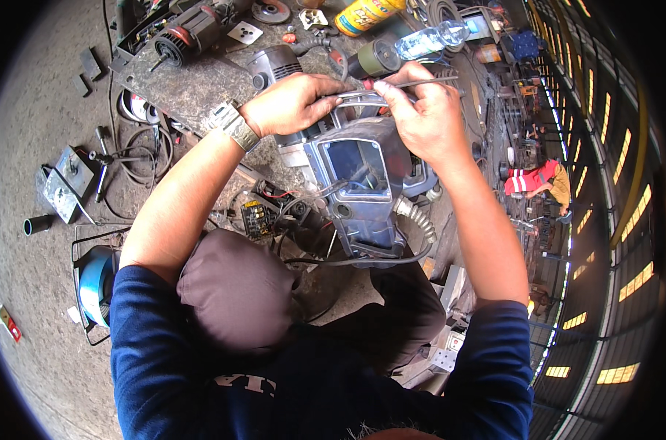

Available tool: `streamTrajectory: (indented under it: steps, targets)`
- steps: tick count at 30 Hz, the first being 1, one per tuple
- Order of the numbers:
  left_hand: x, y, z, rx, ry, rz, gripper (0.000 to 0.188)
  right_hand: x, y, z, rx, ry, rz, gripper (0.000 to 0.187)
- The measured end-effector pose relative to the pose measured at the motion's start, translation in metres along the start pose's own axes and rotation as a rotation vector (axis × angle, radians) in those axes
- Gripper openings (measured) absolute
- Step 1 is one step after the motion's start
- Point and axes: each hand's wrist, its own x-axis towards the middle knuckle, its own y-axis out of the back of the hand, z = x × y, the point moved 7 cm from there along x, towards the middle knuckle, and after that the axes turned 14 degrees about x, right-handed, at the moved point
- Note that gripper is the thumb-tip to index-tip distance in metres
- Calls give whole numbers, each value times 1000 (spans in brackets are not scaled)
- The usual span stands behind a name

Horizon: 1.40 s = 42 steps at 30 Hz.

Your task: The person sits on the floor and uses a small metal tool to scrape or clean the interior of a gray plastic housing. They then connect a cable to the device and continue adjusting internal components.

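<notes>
A grey-blue machine housing (pixel 320 172) stands before me, tilted, with wires inside its rectangular opening. Above its far end, my right hand (pixel 427 117) pinches a thin dark metal rod (pixel 443 79) between thumb and fingers. My left hand (pixel 293 106), with a metal-banded watch (pixel 232 125) at the wrist, closes its thumb and fingers at the rod's left end. The tip inside that grip is hidden. Close to my right thumb is a small red piece (pixel 368 84); I cannot tell whether it belongs to the rod. A ribbed conduit (pixel 419 216) comes off the housing's right side.
A stone-like worktop (pixel 160 77) carries a power tool (pixel 190 37), a yellow can (pixel 366 16), a plastic bottle (pixel 432 40) and a dark green cylinder (pixel 377 59). Cables (pixel 153 158) and a blue round device in a frame (pixel 97 286) lie left. A person in red (pixel 535 178) is far right.
</notes>
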Motion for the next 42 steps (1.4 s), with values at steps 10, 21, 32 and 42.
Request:
streamTrajectory:
  steps: [10,21,32,42]
  targets:
    - [3,-2,1,43,-16,-4,37,-5,4,10,36,50,8,17]
    - [2,-2,0,24,6,-10,37,-6,5,19,259,14,-70,7]
    - [3,1,4,75,-63,77,34,0,5,-1,246,98,-187,9]
    - [7,-2,1,70,-18,36,34,-2,9,8,280,101,-135,6]
